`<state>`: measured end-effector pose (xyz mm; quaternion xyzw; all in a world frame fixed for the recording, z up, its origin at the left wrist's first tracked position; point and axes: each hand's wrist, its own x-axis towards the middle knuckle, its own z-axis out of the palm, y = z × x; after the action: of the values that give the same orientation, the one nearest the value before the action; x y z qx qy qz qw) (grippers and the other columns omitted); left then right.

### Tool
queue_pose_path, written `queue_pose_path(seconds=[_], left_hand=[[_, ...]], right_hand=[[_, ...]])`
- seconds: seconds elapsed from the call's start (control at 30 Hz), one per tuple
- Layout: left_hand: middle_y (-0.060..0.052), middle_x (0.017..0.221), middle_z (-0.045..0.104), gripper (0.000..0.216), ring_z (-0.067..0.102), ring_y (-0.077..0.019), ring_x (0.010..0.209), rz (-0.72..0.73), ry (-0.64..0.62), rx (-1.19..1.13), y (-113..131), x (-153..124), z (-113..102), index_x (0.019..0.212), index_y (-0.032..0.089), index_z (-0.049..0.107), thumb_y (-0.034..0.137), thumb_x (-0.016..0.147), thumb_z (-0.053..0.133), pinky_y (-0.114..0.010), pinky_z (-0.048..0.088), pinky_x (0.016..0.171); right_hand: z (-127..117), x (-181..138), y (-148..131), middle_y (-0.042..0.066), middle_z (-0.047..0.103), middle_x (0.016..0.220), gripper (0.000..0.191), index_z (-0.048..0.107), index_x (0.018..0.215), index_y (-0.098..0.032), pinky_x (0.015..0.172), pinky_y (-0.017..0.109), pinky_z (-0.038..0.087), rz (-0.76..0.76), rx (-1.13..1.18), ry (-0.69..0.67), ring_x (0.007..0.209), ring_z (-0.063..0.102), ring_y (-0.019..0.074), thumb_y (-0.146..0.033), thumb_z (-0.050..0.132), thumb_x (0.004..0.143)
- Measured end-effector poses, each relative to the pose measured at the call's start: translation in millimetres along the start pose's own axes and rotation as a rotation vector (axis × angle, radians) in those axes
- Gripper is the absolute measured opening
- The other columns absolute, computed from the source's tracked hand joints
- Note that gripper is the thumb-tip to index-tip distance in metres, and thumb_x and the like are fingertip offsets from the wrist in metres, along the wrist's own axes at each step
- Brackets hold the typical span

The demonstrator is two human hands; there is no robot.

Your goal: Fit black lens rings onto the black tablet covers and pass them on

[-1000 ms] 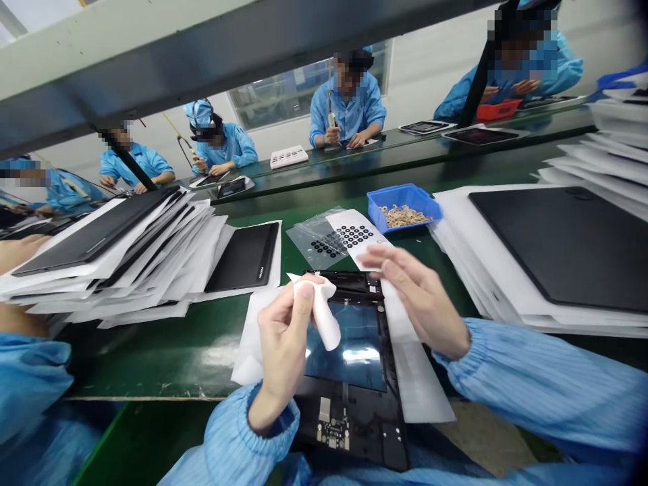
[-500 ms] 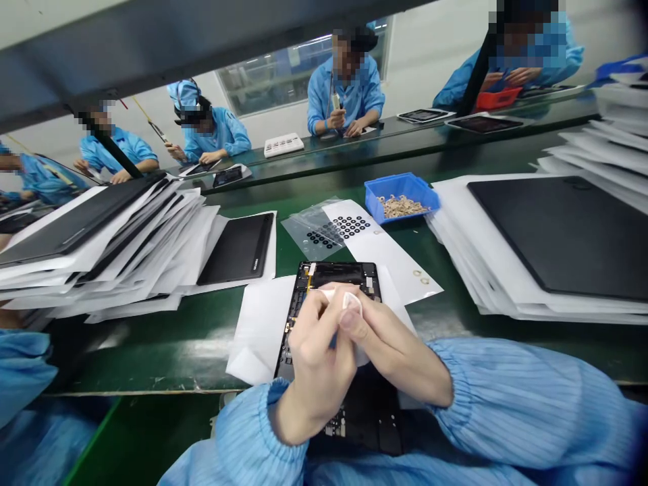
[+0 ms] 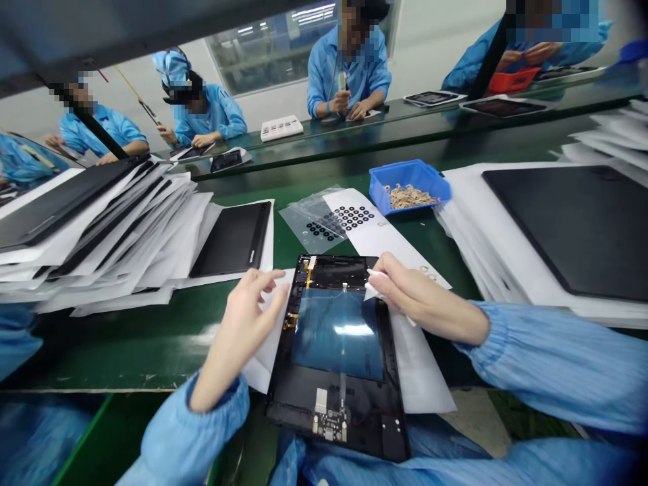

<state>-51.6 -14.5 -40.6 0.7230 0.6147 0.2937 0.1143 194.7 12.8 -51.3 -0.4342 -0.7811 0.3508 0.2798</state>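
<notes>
An opened tablet (image 3: pixel 339 337) lies in front of me on white paper, its near end reaching past the bench edge. Its blue-filmed battery, a small circuit board and ribbon cables show. My right hand (image 3: pixel 405 287) pinches a crumpled white cloth (image 3: pixel 373 290) over the tablet's upper right edge. To the left of the tablet, my left hand (image 3: pixel 250 307) is raised with fingers apart and nothing in it.
Black tablet shells interleaved with white sheets stack up at left (image 3: pixel 101 250) and right (image 3: pixel 572 229). Behind the tablet are a sheet of black rings (image 3: pixel 349 219) and a blue bin (image 3: pixel 410 185) of small tan parts. Several co-workers sit across the bench.
My hands, together around the white cloth before, have moved apart. The left went left and opened; the right carried the cloth to the tablet's right edge, uncovering the battery.
</notes>
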Motion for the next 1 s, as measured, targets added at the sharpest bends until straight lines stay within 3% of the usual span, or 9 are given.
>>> queue_pose_path(seconds=[0.17,0.3,0.43,0.6,0.8,0.87,1.0], left_hand=[[-0.006,0.078,0.064,0.035,0.058,-0.0201,0.074,-0.167,-0.279,0.044,-32.6,60.7,15.0,0.083,0.015,0.063,0.047,0.080,0.051,-0.027,0.039,0.063],[-0.004,0.072,0.060,0.038,0.055,-0.0197,0.067,-0.195,-0.351,0.171,-31.3,72.0,28.1,0.073,0.016,0.060,0.053,0.073,0.057,-0.027,0.035,0.056],[-0.004,0.077,0.058,0.031,0.053,-0.0184,0.070,-0.151,-0.320,0.197,-30.6,65.6,33.0,0.074,0.015,0.058,0.046,0.075,0.060,-0.027,0.035,0.060],[-0.005,0.080,0.057,0.021,0.052,-0.0171,0.071,-0.128,-0.236,0.126,-33.9,65.0,39.0,0.085,0.014,0.061,0.033,0.081,0.052,-0.027,0.037,0.064],[-0.001,0.068,0.053,0.015,0.048,-0.0150,0.064,-0.162,-0.184,-0.030,-33.9,65.1,39.2,0.074,0.014,0.058,0.023,0.078,0.048,-0.026,0.035,0.061],[0.001,0.065,0.051,0.020,0.047,-0.0139,0.060,-0.179,-0.150,-0.161,-28.8,62.7,35.1,0.071,0.016,0.055,0.027,0.081,0.042,-0.025,0.034,0.057],[0.000,0.072,0.058,0.029,0.053,-0.0151,0.069,-0.257,-0.128,-0.715,-9.6,54.5,25.2,0.079,0.017,0.057,0.037,0.086,0.039,-0.024,0.040,0.063]], right_hand=[[-14.9,28.6,10.1,-0.001,0.054,0.062,0.019,0.050,0.075,-0.021,0.057,0.026,0.032,-0.089,-0.236,0.054,0.056,0.049,0.0149,-0.034,0.043,0.088],[-10.9,49.3,17.9,0.000,0.061,0.065,0.024,0.063,0.074,-0.017,0.058,0.025,0.034,-0.122,-0.298,0.135,0.060,0.053,0.0140,-0.030,0.047,0.087],[2.0,58.7,34.9,0.002,0.065,0.071,0.028,0.066,0.078,-0.016,0.062,0.026,0.039,-0.115,-0.293,0.156,0.066,0.057,0.0161,-0.029,0.045,0.090],[11.1,61.0,51.7,0.009,0.063,0.084,0.027,0.069,0.089,-0.013,0.072,0.030,0.042,-0.148,-0.403,0.289,0.077,0.058,0.0199,-0.029,0.046,0.090],[3.8,63.5,44.2,0.006,0.068,0.078,0.026,0.068,0.080,-0.015,0.068,0.030,0.042,-0.096,-0.374,0.190,0.072,0.060,0.0187,-0.026,0.046,0.090],[0.0,62.9,38.3,0.003,0.068,0.076,0.025,0.067,0.077,-0.016,0.065,0.028,0.042,-0.118,-0.311,0.234,0.070,0.060,0.0169,-0.026,0.048,0.090],[-6.6,59.7,27.6,0.003,0.068,0.086,0.018,0.066,0.081,-0.018,0.070,0.027,0.045,-0.262,-0.244,0.351,0.078,0.060,0.0155,-0.024,0.051,0.089]])
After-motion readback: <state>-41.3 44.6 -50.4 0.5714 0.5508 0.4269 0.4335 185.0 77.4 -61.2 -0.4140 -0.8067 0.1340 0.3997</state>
